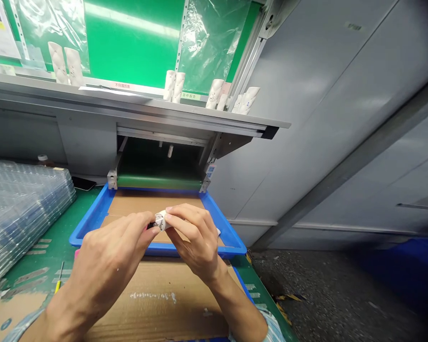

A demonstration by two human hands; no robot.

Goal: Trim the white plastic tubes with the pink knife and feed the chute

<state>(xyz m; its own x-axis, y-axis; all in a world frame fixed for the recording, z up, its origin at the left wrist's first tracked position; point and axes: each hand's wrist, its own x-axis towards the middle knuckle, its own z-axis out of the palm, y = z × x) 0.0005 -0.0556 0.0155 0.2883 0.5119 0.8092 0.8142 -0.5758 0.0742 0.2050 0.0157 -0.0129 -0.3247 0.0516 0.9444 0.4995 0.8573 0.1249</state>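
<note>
My right hand (196, 232) is closed around a small white tube-shaped part (161, 220), its open end turned to the left. The part looks like plastic. My left hand (110, 256) is closed, and a slim tool with a dark front end (151, 225) sticks out between thumb and fingers. The tip of the tool meets the open end of the part. A bit of pink shows by the left hand, perhaps the tool's handle; most of the tool is hidden. Both hands are over a blue tray (225, 228) lined with cardboard.
Behind the tray a green conveyor belt (157, 181) carries small white pieces (170, 151). Stacked clear plastic trays (24, 204) stand at left, with a phone (83, 183) beside them. A yellow-handled screwdriver (58, 285) lies nearer. White tubes (179, 87) stand on the shelf (142, 111) above.
</note>
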